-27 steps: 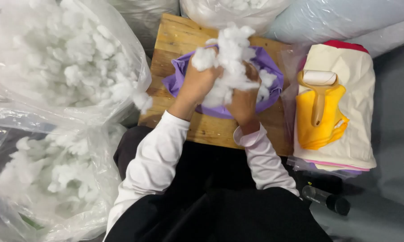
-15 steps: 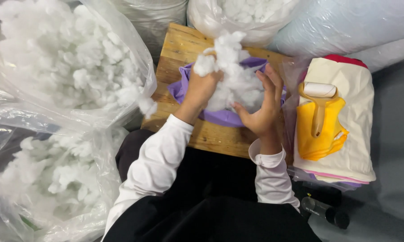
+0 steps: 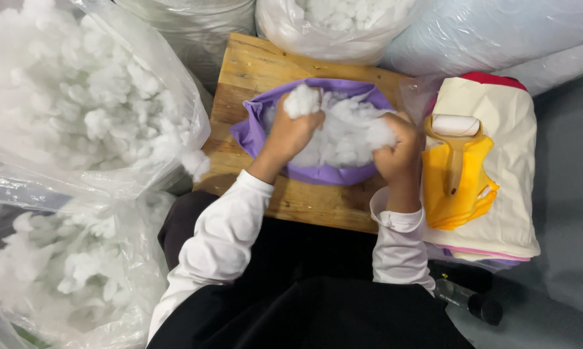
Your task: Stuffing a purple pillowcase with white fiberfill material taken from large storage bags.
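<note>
1. Left hand [image 3: 290,132] and right hand [image 3: 398,152] each fist white fluffy stuffing [image 3: 343,132] inside the purple fabric cover [image 3: 253,132], frame centre.
2. The small wooden table [image 3: 253,64] is hemmed by clear plastic bags of stuffing [image 3: 78,110] at left and top.

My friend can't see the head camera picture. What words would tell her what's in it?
Two hands, left hand and right hand, press white fluffy stuffing into a purple fabric cover on a wooden board. Clear bags of stuffing sit left; folded cloth lies right.

Wooden table [image 3: 253,64]; grey floor [image 3: 566,194]; even light.
</note>
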